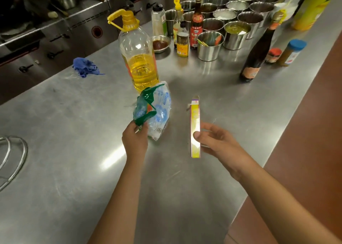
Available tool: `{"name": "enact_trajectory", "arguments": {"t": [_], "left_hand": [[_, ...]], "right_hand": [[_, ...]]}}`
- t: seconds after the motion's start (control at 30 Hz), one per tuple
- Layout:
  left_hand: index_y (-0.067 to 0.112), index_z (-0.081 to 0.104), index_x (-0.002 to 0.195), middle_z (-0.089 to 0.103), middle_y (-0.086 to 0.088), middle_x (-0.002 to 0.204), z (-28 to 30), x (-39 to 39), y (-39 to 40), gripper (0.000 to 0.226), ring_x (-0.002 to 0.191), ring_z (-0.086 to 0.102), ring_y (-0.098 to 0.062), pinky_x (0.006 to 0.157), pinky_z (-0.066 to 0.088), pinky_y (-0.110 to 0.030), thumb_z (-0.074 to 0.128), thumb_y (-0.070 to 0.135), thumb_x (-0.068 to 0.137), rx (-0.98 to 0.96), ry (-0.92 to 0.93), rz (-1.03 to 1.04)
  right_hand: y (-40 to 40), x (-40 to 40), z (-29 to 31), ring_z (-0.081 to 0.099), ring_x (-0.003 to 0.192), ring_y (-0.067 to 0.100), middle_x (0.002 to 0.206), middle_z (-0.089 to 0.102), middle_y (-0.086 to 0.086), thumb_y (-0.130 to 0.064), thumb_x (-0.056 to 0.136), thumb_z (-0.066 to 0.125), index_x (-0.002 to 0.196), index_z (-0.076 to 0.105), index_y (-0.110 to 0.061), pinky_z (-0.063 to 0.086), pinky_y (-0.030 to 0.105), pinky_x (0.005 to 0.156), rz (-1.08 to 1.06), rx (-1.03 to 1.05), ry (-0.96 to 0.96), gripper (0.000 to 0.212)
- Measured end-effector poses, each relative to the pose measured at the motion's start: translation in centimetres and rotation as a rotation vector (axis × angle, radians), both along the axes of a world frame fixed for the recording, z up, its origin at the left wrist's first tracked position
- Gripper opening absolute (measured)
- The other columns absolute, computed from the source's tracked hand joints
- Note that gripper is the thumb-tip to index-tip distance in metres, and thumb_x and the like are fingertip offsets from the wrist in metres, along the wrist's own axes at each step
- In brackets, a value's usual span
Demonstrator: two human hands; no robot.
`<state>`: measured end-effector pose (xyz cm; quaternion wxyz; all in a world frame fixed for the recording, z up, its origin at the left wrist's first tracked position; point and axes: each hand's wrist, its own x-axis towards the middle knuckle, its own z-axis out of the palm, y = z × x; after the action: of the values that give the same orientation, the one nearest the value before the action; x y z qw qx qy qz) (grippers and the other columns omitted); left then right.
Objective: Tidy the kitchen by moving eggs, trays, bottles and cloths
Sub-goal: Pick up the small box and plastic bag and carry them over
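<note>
Head view: left hand (135, 138) pinches plastic bag (155, 112); right hand (214, 142) grips slim box (195, 127), possibly opened.

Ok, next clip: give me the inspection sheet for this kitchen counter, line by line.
Surface: steel counter, scuffed, with glare.
Job's things: large oil bottle, about half full, upright; blue cloth crumpled near the counter's far edge; dark bottle upright at right; sauce bottles grouped behind.
Clutter: steel cups in rows, some filled; small sauce bowl; two jars; wire rack at the left edge.
Hands: left hand grips a plastic bag; right hand holds a narrow yellow box, thumb on its front.
Cables: nothing seen.
Surroundings: stove range with knobs behind the counter; brown floor at right.
</note>
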<state>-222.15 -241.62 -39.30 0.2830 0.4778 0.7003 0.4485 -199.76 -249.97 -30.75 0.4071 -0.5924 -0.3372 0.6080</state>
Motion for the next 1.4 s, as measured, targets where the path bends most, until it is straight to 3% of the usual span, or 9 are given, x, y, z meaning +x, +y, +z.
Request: {"name": "enact_trajectory", "arguments": {"t": [0.13, 0.27, 0.33, 0.47, 0.63, 0.83, 0.97, 1.27, 1.4], "left_hand": [[0.012, 0.072, 0.095, 0.074, 0.001, 0.09, 1.1, 5.6, -2.1, 0.01, 0.087, 0.068, -0.012, 0.074, 0.051, -0.025, 0.069, 0.02, 0.091, -0.033, -0.175, -0.102], [0.01, 0.073, 0.102, 0.074, 0.004, 0.089, 3.3, 12.7, -5.0, 0.013, 0.073, 0.065, 0.011, 0.065, 0.046, -0.006, 0.068, 0.007, 0.091, 0.005, -0.275, -0.264], [0.015, 0.073, 0.099, 0.074, 0.008, 0.087, 3.8, 15.6, -6.4, 0.014, 0.073, 0.067, 0.008, 0.066, 0.048, -0.009, 0.069, 0.005, 0.09, -0.008, -0.357, -0.3], [0.022, 0.072, 0.089, 0.077, 0.007, 0.085, 5.1, 23.0, -10.4, 0.016, 0.084, 0.071, -0.013, 0.083, 0.057, -0.033, 0.07, 0.005, 0.091, -0.127, -0.531, -0.395], [0.019, 0.071, 0.09, 0.077, 0.006, 0.083, 8.2, 32.1, -17.6, 0.017, 0.079, 0.071, -0.008, 0.083, 0.056, -0.035, 0.069, 0.003, 0.091, -0.133, -0.595, -0.551], [0.023, 0.07, 0.097, 0.077, 0.006, 0.091, 12.4, 40.3, -26.5, 0.02, 0.085, 0.073, -0.005, 0.073, 0.057, -0.02, 0.067, 0.004, 0.093, -0.124, -0.673, -0.675], [0.023, 0.068, 0.102, 0.076, -0.003, 0.103, 14.5, 44.7, -31.8, 0.019, 0.095, 0.073, -0.011, 0.081, 0.06, -0.024, 0.067, 0.006, 0.093, -0.138, -0.727, -0.708], [0.021, 0.07, 0.103, 0.076, -0.005, 0.102, 17.7, 55.5, -41.1, 0.016, 0.095, 0.074, -0.013, 0.087, 0.059, -0.034, 0.068, 0.009, 0.093, -0.15, -0.744, -0.949], [0.021, 0.069, 0.104, 0.077, 0.005, 0.096, 18.6, 60.6, -44.5, 0.016, 0.095, 0.073, -0.009, 0.088, 0.058, -0.034, 0.067, 0.009, 0.093, -0.173, -0.75, -1.071]], "right_hand": [[-2.6, 3.9, 0.6, 0.068, 0.11, 0.029, 0.11, 0.075, 0.01, -0.019, 0.088, 0.071, 0.128, 0.059, -0.011, 0.05, 0.042, 0.103, -0.119, 0.025, 0.03, 0.042], [-6.3, 8.7, 1.5, 0.069, 0.107, 0.025, 0.111, 0.074, 0.012, -0.017, 0.089, 0.07, 0.127, 0.06, -0.011, 0.052, 0.04, 0.101, -0.267, 0.046, 0.035, 0.039], [-8.1, 10.8, 2.1, 0.07, 0.097, 0.018, 0.109, 0.074, 0.011, -0.016, 0.089, 0.07, 0.126, 0.061, -0.011, 0.053, 0.037, 0.099, -0.327, 0.049, 0.037, 0.039], [-14.0, 16.6, 3.7, 0.069, 0.092, 0.014, 0.111, 0.073, 0.014, -0.022, 0.084, 0.077, 0.123, 0.064, -0.012, 0.054, 0.038, 0.096, -0.465, 0.105, 0.018, 0.042], [-22.0, 23.7, 5.6, 0.07, 0.084, 0.009, 0.102, 0.075, 0.006, -0.018, 0.09, 0.068, 0.12, 0.066, -0.013, 0.057, 0.027, 0.085, -0.657, 0.185, -0.026, 0.03], [-31.3, 31.3, 8.1, 0.071, 0.099, 0.02, 0.11, 0.074, 0.007, -0.024, 0.088, 0.071, 0.122, 0.065, -0.015, 0.054, 0.044, 0.099, -0.81, 0.26, -0.034, 0.036], [-37.4, 35.9, 9.4, 0.07, 0.107, 0.026, 0.113, 0.074, 0.008, -0.023, 0.088, 0.071, 0.125, 0.062, -0.013, 0.053, 0.047, 0.099, -0.896, 0.331, -0.019, 0.039], [-49.9, 43.4, 11.6, 0.072, 0.099, 0.018, 0.111, 0.074, 0.002, -0.028, 0.09, 0.068, 0.125, 0.061, -0.02, 0.06, 0.024, 0.078, -1.076, 0.417, -0.088, 0.036], [-54.4, 46.1, 11.5, 0.072, 0.099, 0.017, 0.11, 0.075, -0.001, -0.031, 0.087, 0.07, 0.129, 0.059, -0.019, 0.057, 0.037, 0.091, -1.195, 0.422, -0.107, 0.046]]}}
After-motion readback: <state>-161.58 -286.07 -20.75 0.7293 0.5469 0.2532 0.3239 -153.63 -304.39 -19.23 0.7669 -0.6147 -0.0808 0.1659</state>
